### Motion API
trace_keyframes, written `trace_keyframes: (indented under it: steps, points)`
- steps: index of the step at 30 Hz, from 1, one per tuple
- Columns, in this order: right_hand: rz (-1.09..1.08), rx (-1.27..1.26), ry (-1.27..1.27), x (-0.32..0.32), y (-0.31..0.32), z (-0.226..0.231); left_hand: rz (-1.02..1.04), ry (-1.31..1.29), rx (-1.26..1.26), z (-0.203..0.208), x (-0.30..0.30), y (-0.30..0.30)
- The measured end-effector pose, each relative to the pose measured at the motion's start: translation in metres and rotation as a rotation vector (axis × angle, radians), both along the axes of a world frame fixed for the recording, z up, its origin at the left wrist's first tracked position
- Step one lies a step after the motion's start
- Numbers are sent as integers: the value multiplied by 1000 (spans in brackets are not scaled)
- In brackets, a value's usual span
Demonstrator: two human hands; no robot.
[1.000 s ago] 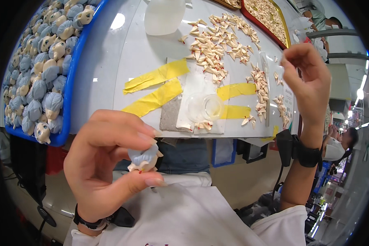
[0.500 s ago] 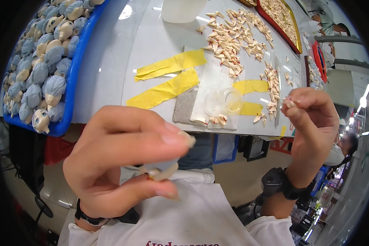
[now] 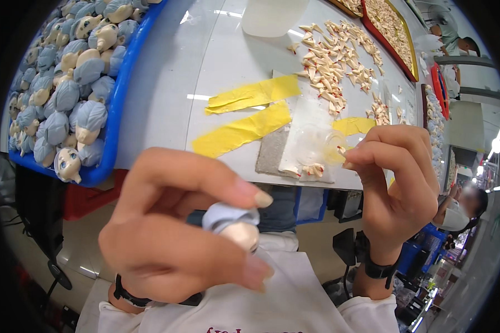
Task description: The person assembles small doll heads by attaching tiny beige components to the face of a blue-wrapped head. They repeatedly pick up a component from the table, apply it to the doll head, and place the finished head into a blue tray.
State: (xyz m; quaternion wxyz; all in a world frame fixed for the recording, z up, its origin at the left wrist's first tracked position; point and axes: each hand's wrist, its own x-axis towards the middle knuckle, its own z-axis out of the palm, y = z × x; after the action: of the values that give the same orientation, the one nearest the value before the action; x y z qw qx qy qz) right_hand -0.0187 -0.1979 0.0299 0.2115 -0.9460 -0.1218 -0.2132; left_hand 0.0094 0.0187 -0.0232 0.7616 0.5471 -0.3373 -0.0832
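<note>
My left hand (image 3: 178,227) is close to the camera, closed around a small doll head (image 3: 236,226) with light blue hair and a pale face. Thumb and fingers grip it from both sides. To the right, my right hand (image 3: 400,172) pinches a tiny cream-coloured pointed piece with a red tip (image 3: 341,150). Behind that piece a small clear round dish (image 3: 316,141) rests on a white sheet at the table's near edge. A few similar pointed pieces (image 3: 314,170) lie just in front of the dish.
A blue tray (image 3: 112,133) full of blue-haired doll heads stands at left. Yellow tape strips (image 3: 244,126) hold the sheet by a grey slab (image 3: 269,155). Many pointed pieces (image 3: 328,72) are heaped behind, near a white container (image 3: 272,16) and a red-edged tray (image 3: 408,69). Other people are at right.
My right hand has moved left, toward my left hand, with the pointed piece. In my left hand the doll head has turned and shows more. The view has shifted slightly.
</note>
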Motion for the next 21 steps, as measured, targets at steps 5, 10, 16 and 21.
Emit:
trace_keyframes:
  steps: [5,10,16,21]
  points:
    - [-33,40,-47,3,3,-8,-68,283,-34,8,-4,-7]
    - [28,445,70,-16,8,-2,-38,340,-69,8,-9,-11]
    - [103,872,184,-28,38,-5,-26,301,-38,6,-10,-18]
    - [68,748,166,-30,43,-7,3,304,-55,6,-16,-21]
